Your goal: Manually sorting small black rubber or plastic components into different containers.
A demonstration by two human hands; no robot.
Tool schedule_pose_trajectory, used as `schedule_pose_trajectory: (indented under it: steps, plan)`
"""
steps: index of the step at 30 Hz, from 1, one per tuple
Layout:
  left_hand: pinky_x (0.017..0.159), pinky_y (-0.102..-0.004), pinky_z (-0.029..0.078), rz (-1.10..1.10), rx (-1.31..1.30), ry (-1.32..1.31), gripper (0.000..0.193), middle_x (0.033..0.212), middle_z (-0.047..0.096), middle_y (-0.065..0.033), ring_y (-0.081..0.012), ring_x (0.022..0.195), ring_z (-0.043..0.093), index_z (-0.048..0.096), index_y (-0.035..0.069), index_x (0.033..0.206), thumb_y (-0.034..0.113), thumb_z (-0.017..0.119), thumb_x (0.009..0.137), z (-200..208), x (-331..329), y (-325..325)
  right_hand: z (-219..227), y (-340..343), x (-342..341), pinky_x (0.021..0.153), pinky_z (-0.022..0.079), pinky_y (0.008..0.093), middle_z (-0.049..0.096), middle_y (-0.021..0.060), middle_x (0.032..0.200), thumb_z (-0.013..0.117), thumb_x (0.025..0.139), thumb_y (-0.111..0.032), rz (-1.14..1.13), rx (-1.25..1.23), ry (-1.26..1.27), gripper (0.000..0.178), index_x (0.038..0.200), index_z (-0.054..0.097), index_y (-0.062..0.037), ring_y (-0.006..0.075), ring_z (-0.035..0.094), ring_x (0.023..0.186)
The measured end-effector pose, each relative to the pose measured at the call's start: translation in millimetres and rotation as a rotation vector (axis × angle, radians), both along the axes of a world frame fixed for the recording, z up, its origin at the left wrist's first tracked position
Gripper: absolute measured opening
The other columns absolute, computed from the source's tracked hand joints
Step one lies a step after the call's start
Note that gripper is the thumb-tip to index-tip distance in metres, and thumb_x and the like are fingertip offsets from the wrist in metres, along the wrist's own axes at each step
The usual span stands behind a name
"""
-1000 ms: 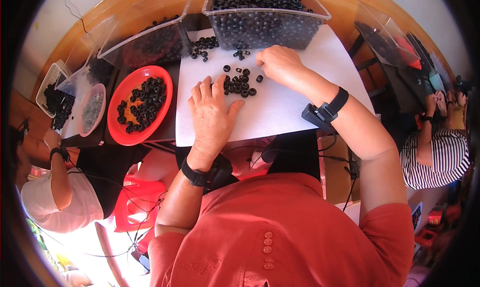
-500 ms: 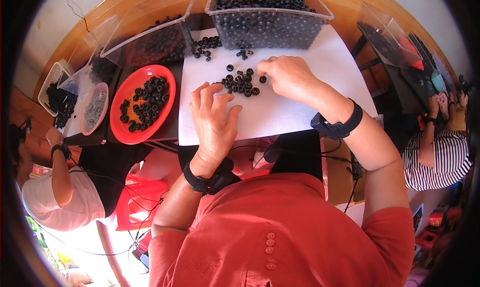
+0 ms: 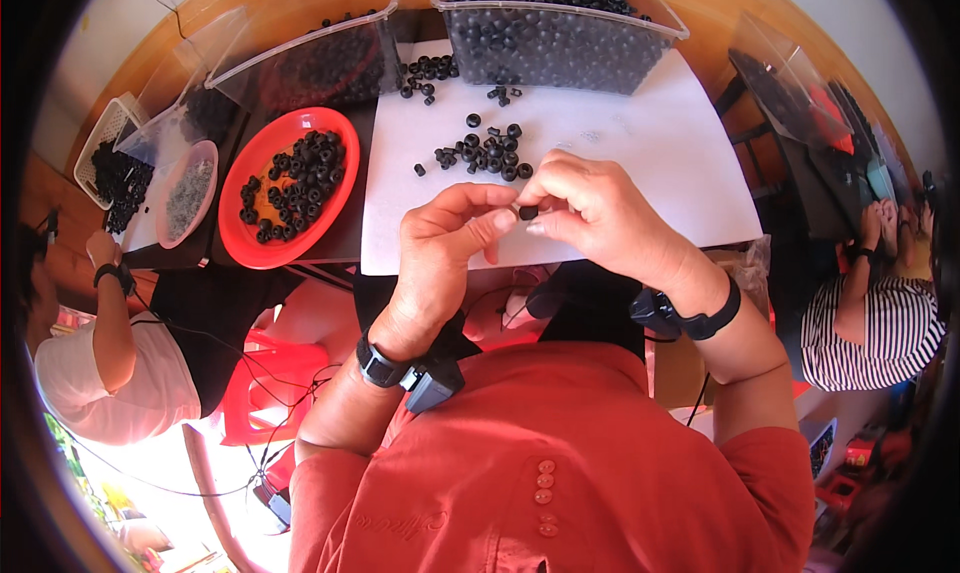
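My two hands meet above the front edge of a white sheet (image 3: 640, 163). Between thumb and fingers, my right hand (image 3: 600, 208) pinches a small black part (image 3: 528, 213). My left hand (image 3: 445, 243) has its thumb and forefinger brought together right beside that part; whatever they grip is too small to make out. Just beyond the hands lies a loose pile of small black round parts (image 3: 485, 153), some with a hole. One small black piece (image 3: 419, 169) sits apart, left of the pile.
A clear bin (image 3: 560, 48) full of black parts stands at the back. To the left are a red plate (image 3: 235, 248) of round black parts, another clear bin (image 3: 330, 68) and a pink dish (image 3: 205, 158) of small grey pieces. Co-workers sit at both sides.
My right hand has come back from the pile toward me with a black part in its fingers. My left hand, spread before, has moved right and closed its thumb and forefinger.
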State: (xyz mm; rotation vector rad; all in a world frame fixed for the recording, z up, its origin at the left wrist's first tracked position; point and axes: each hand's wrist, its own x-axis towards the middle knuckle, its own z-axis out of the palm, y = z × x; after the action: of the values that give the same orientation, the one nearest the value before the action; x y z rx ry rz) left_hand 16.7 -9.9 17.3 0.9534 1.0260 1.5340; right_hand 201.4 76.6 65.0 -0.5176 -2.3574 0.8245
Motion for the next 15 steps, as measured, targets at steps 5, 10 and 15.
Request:
schedule_pose_trajectory:
  steps: [5,10,15]
  plan:
    - [0.057,-0.0237,0.049,-0.213,-0.097,-0.262,0.017,0.090,0.071,-0.0087,-0.0112,0.071,0.061,0.069,-0.004,0.106,0.006,0.071,0.093,-2.9,-2.5,-2.4,-0.5,-18.1,0.7,0.065,0.049,0.0276,0.063,0.0053,0.084,0.073,0.083,0.003,-0.046,-0.124,0.115,0.013,0.093,0.065,0.0000,0.0131,0.064,0.074]
    - [0.053,-0.0274,0.051,-0.241,-0.120,-0.249,0.016,0.091,0.070,-0.0111,-0.0165,0.069,0.064,0.067,-0.006,0.106,0.006,0.068,0.094,5.3,-3.7,-4.9,-8.3,-28.1,0.3,0.066,0.052,0.0316,0.065,0.0099,0.081,0.073,0.084,0.002,-0.067,-0.197,0.214,0.014,0.095,0.064,-0.0009,0.0227,0.067,0.071]
    - [0.054,-0.0228,0.050,-0.237,-0.147,-0.250,0.016,0.089,0.071,-0.0101,-0.0137,0.067,0.063,0.067,-0.005,0.104,0.004,0.071,0.092,0.6,-8.1,-7.9,-24.1,-33.7,0.0,0.060,0.048,0.0255,0.063,0.0059,0.089,0.077,0.083,0.002,-0.015,-0.017,0.273,0.022,0.101,0.065,-0.0012,0.0119,0.061,0.072]
